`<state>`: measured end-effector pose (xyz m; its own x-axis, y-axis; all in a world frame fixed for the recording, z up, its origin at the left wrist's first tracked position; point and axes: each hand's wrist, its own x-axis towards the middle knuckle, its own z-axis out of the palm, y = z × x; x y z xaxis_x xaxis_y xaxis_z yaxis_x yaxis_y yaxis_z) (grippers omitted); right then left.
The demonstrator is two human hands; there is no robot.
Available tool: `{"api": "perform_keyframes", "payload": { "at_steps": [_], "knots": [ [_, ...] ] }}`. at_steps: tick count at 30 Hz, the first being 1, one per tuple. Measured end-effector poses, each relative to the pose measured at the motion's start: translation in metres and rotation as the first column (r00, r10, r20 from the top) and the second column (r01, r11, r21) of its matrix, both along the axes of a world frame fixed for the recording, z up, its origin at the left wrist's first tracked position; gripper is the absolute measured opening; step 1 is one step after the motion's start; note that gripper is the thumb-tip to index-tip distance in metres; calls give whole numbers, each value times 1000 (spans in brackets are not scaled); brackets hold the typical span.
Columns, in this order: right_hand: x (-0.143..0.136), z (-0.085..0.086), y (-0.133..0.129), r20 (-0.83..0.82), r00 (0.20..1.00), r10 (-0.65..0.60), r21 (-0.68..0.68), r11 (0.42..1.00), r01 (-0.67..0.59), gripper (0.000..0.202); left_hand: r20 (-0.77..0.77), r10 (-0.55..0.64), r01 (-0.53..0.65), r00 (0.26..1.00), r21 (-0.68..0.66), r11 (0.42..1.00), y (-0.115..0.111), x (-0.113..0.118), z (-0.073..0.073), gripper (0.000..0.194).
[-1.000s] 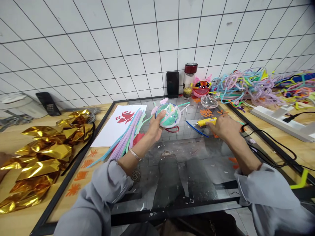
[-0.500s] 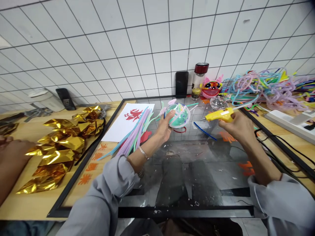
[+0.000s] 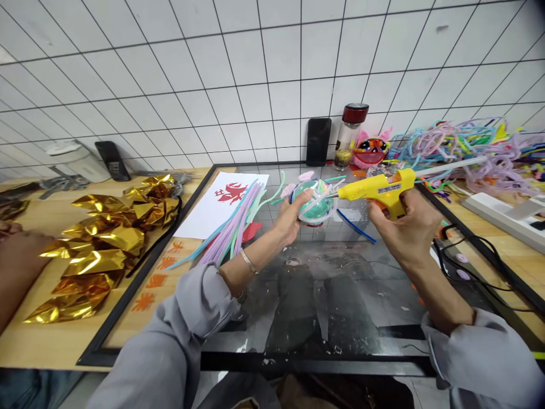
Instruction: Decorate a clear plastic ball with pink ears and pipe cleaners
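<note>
My left hand (image 3: 290, 220) holds a round clear ball (image 3: 317, 205) with green inside and pastel pipe cleaners around it, above the glass board. My right hand (image 3: 404, 224) is wrapped round the handle of a yellow glue gun (image 3: 378, 188), a long whitish glue stick coming out of its back. The gun's metal tip points left and is at the ball's right side; whether it touches cannot be made out. A blue pipe cleaner (image 3: 356, 226) lies on the glass below the gun. Left of the ball, a bundle of pastel pipe cleaners (image 3: 234, 221) rests partly on white paper (image 3: 204, 210).
Along the wall stand a black phone (image 3: 318, 142), a red-lidded bottle (image 3: 348, 136) and a pink mask-like figure (image 3: 371, 149). Tangled pipe cleaners (image 3: 468, 150), a white power strip (image 3: 502, 216) and black cables are at right. Gold foil (image 3: 106, 241) and another person's arm (image 3: 21, 267) are at left.
The glue gun in my right hand has turned and moved left and up, its tip now at the ball. My left hand and the ball have shifted slightly right. The view has moved a little.
</note>
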<state>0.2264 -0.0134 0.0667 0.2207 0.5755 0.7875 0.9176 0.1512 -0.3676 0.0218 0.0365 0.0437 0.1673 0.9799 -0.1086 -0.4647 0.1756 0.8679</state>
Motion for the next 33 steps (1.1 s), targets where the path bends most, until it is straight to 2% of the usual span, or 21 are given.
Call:
{"api": "perform_keyframes", "payload": {
  "at_steps": [7, 14, 26, 33],
  "knots": [
    [-1, -3, 0, 69, 998, -11, 15, 1000, 10, 29, -2, -30, 30, 1000, 11, 999, -3, 2, 1, 46],
    [-7, 7, -8, 88, 995, -40, -168, 984, 54, 16, 24, -23, 24, 999, -15, 1000, -2, 2, 0, 43],
    [-7, 9, -10, 95, 995, -17, -207, 978, 36, 17, 8, -47, 47, 999, -21, 999, -4, 2, 1, 48],
    [-5, 8, -10, 118, 993, 3, -203, 979, 21, 16, 16, -36, 37, 999, -21, 999, -3, 1, 1, 42]
  ]
}}
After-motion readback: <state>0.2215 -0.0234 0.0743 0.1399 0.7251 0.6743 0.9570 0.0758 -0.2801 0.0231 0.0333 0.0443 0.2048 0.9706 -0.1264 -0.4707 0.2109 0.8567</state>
